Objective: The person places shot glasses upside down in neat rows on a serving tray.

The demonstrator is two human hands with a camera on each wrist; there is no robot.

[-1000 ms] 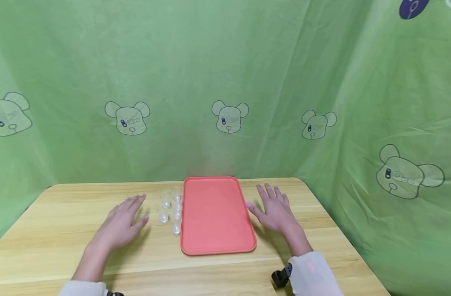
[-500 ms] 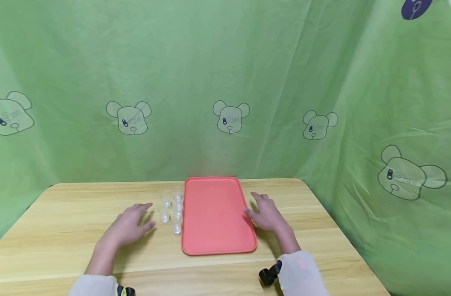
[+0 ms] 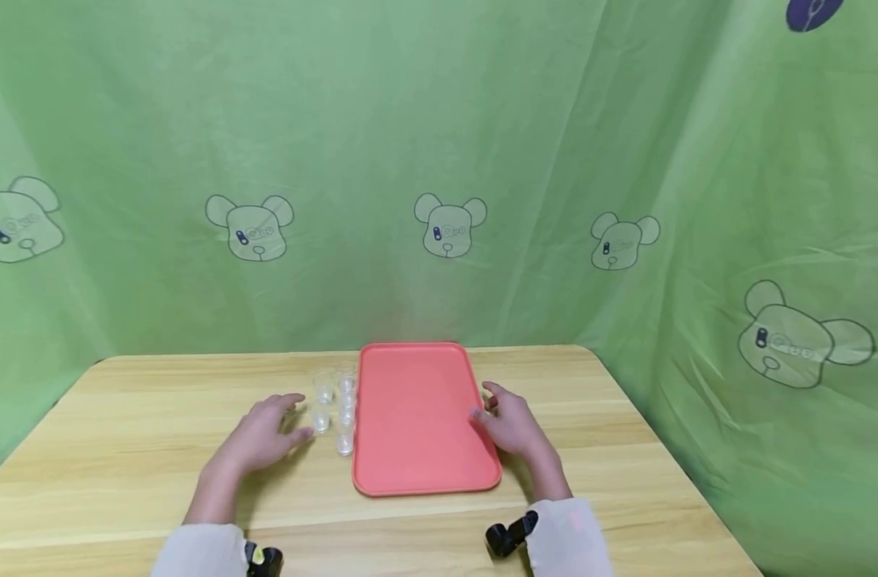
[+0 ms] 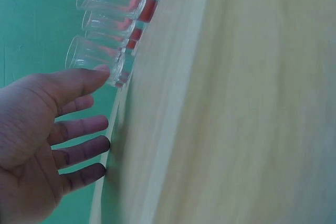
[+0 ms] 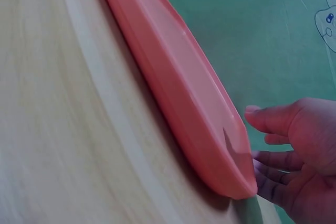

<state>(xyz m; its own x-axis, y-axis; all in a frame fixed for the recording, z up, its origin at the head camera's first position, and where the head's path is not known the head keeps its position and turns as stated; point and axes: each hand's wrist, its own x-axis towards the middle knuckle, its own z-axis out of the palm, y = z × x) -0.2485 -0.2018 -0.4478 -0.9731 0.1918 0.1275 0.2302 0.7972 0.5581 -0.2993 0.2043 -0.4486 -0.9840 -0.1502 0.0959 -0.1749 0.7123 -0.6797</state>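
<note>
Both hands have drawn inward since the earlier frame. Left hand (image 3: 262, 437), fingers loosely spread and holding nothing, sits at lower centre-left, its thumb just beside the nearest of the glasses (image 3: 320, 419) clustered left of the tray (image 3: 417, 465). Right hand (image 3: 514, 425), relaxed and gripping nothing, touches the tray's right rim on the table (image 3: 122, 449).

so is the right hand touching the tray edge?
Cannot tell. In the right wrist view the fingers of the right hand sit right by the tray rim, but neither contact nor gap shows plainly.
</note>
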